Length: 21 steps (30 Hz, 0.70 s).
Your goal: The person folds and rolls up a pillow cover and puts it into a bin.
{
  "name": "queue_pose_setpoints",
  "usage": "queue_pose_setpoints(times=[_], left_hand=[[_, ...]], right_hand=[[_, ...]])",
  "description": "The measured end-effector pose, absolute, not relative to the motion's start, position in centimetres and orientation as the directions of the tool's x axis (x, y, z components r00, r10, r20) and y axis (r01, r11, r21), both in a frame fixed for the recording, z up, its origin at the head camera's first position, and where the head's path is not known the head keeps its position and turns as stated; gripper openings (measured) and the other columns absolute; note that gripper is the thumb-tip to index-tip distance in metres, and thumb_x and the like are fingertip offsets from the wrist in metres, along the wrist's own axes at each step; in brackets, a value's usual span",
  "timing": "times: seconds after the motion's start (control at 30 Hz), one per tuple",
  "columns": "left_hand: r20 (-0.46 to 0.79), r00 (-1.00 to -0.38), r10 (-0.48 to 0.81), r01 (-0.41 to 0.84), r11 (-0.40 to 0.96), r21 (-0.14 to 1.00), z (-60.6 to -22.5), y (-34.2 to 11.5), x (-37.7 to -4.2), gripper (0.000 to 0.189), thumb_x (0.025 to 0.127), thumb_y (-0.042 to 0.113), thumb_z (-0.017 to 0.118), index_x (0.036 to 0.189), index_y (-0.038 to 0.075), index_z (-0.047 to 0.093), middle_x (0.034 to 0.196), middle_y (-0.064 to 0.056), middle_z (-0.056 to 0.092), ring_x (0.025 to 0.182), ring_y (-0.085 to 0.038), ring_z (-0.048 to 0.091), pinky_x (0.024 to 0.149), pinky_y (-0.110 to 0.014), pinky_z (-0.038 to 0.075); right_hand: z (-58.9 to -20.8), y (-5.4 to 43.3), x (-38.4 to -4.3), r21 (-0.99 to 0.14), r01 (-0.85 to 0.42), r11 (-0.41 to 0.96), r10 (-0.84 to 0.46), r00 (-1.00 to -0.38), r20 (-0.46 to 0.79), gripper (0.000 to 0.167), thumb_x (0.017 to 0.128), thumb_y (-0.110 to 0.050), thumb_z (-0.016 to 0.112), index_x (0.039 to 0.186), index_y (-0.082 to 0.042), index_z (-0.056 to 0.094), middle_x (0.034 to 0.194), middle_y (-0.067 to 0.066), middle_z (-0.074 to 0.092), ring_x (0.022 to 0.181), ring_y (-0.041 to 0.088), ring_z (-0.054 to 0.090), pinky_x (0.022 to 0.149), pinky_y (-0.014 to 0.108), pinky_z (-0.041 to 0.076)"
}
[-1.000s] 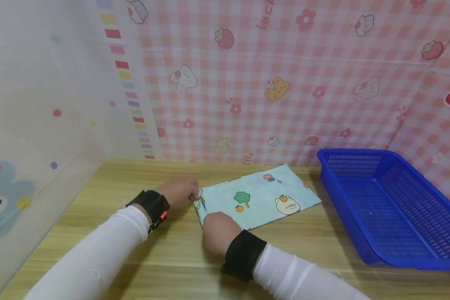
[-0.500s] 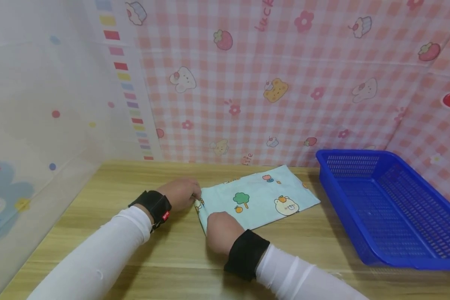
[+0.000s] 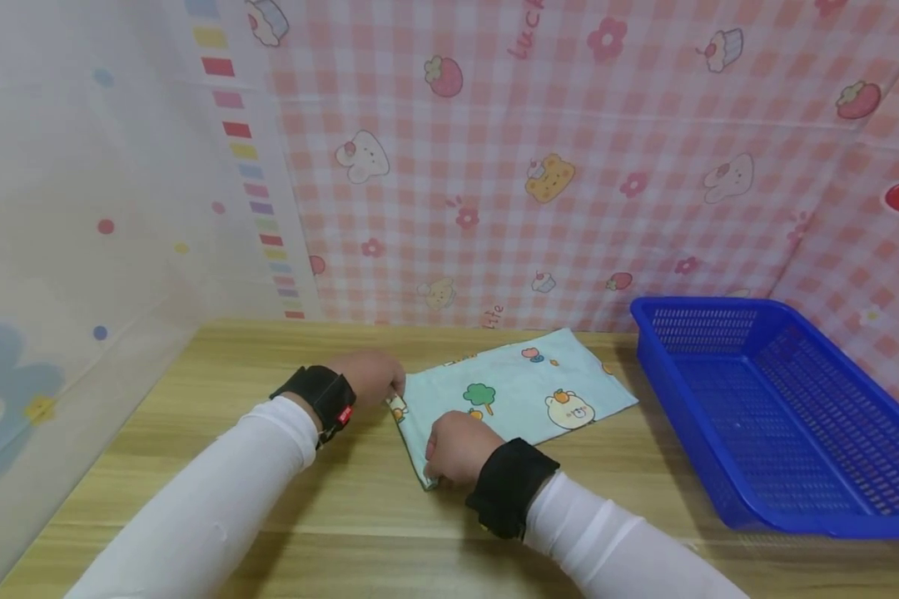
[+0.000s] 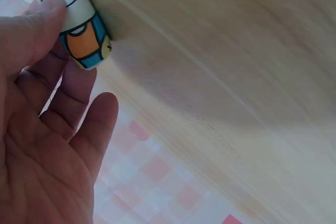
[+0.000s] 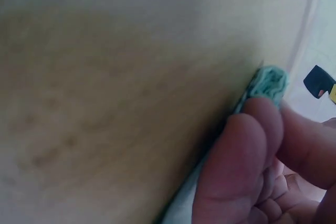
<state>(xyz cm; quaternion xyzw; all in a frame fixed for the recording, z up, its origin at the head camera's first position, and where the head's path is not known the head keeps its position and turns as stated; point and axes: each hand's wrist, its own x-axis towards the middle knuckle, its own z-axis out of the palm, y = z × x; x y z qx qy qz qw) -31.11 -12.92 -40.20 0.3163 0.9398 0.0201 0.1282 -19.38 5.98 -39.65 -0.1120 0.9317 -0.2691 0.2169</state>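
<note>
Pinches the rolled edge of a pale-blue, cartoon-printed rectangular cloth (image 3: 520, 374) in head view, far end in left grip (image 3: 369, 374), near end in right grip (image 3: 460, 449); has it on a yellowish wood-grain bench (image 3: 330, 516), left of a blue plastic basket (image 3: 839, 524). From left wrist, presses thumb on the roll; from right, clasps its coiled end.

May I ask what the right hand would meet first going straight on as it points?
Beyond the cloth it pinches, the right hand would probably meet the left hand, though depth is unclear.
</note>
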Motion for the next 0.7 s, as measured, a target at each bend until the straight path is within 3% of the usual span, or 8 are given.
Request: queue_pose_setpoints(times=[0.17, 0.37, 0.53, 0.7], left_hand=[[-0.228, -0.779, 0.584, 0.574, 0.81, 0.116, -40.1, -12.3, -31.1, 0.016, 0.1, 0.006, 0.067, 0.096, 0.017, 0.078, 0.098, 0.003, 0.073, 0.087, -0.014, 0.061, 0.084, -0.034, 0.056], [-0.163, -0.799, 0.579, 0.555, 0.814, 0.172, -39.9, -12.0, -30.6, 0.021, 0.096, 0.001, 0.068, 0.086, 0.019, 0.072, 0.089, 0.002, 0.07, 0.08, -0.015, 0.059, 0.074, -0.032, 0.053], [-0.045, -0.776, 0.629, 0.622, 0.776, 0.11, -40.7, -12.7, -30.2, 0.019, 0.091, 0.003, 0.077, 0.087, 0.02, 0.084, 0.096, 0.005, 0.076, 0.087, -0.01, 0.064, 0.081, -0.03, 0.058], [0.018, -0.712, 0.702, 0.701, 0.709, 0.072, -41.3, -13.7, -29.8, 0.024, 0.089, -0.003, 0.076, 0.09, 0.019, 0.086, 0.095, 0.005, 0.071, 0.089, -0.011, 0.064, 0.086, -0.031, 0.058]], right_hand=[[-39.7, 6.1, -19.5, -0.519, -0.126, 0.846, -0.326, -0.891, -0.315, 0.025, 0.09, -0.01, 0.079, 0.071, -0.01, 0.063, 0.064, -0.002, 0.056, 0.059, 0.014, 0.051, 0.056, 0.026, 0.039], [-39.9, 5.4, -18.7, -0.4, -0.243, 0.884, -0.35, -0.91, -0.221, 0.023, 0.092, -0.007, 0.073, 0.072, -0.009, 0.062, 0.066, -0.001, 0.053, 0.059, 0.015, 0.047, 0.057, 0.026, 0.038], [-39.9, 4.5, -17.2, -0.287, -0.321, 0.902, -0.374, -0.916, -0.149, 0.017, 0.096, -0.007, 0.067, 0.08, -0.009, 0.063, 0.069, 0.0, 0.054, 0.06, 0.014, 0.047, 0.056, 0.027, 0.043], [-40.0, 3.6, -16.2, -0.27, -0.306, 0.913, -0.346, -0.931, -0.115, 0.018, 0.096, -0.01, 0.068, 0.078, -0.009, 0.064, 0.068, 0.0, 0.058, 0.058, 0.012, 0.049, 0.054, 0.029, 0.046]])
